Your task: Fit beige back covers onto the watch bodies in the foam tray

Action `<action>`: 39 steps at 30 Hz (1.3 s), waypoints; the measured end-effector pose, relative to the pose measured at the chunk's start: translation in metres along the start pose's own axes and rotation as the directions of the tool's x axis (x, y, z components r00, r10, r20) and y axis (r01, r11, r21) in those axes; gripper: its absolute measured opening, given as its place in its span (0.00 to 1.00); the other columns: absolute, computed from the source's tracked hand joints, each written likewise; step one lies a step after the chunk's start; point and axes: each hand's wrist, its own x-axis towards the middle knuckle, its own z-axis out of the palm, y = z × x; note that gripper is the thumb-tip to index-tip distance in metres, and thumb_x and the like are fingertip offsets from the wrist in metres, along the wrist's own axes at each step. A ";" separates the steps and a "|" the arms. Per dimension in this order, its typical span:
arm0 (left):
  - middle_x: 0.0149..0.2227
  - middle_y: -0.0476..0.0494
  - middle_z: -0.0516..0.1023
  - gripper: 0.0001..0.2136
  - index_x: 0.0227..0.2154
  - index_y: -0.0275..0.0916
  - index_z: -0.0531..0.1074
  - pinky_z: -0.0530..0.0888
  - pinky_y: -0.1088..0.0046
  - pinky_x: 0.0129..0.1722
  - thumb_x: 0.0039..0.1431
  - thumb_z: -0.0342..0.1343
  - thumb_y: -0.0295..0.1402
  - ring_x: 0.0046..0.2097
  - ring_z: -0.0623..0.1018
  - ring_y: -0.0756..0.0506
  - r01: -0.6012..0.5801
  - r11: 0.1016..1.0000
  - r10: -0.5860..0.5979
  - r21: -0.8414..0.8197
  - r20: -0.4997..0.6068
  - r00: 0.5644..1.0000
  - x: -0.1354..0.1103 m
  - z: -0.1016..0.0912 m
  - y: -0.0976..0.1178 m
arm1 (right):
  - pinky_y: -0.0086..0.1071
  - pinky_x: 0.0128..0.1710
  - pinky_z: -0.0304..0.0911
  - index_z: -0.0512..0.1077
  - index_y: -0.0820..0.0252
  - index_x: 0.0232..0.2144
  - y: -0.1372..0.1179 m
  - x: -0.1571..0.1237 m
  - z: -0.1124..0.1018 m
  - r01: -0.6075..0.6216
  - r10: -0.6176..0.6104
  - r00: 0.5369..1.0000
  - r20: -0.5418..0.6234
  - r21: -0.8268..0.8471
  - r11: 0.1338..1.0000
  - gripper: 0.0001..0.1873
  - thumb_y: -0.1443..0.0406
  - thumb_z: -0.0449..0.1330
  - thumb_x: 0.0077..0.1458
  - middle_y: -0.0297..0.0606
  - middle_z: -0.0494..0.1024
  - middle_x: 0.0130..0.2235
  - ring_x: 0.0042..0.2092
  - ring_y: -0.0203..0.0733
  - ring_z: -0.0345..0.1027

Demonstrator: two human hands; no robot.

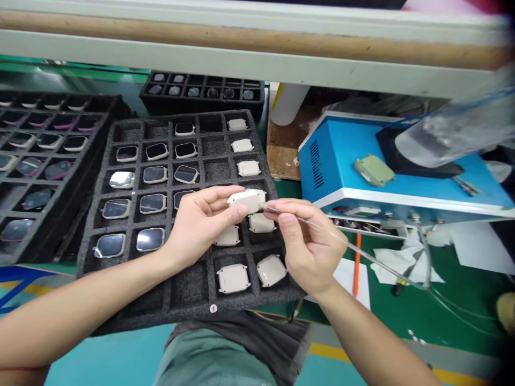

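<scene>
While the left hand (201, 220) is pinching a cream watch case (247, 201), its grip closed on it between thumb and fingers, the right hand (309, 244) is holding a thin clear tube (374, 259), its grip clamped on it with the tip pointing at the case's right end. The case is hanging just above a black foam tray (253, 301), over the right-hand columns. Watches with glossy screens (153, 203) are lying in the tray's left columns, and pale cases (233, 279) are lying in its right ones. The tube is trailing rightward across the green surface (386, 308), where a blue machine (346, 142) is standing.
</scene>
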 end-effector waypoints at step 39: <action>0.48 0.40 0.88 0.21 0.48 0.40 0.83 0.83 0.63 0.54 0.51 0.77 0.37 0.50 0.87 0.37 -0.030 0.990 0.035 0.137 -0.033 0.999 -0.001 -0.001 0.004 | 0.43 0.49 0.80 0.80 0.54 0.44 0.003 0.006 0.001 -0.014 0.012 0.999 0.042 0.047 0.999 0.09 0.68 0.60 0.68 0.42 0.83 0.46 0.48 0.45 0.80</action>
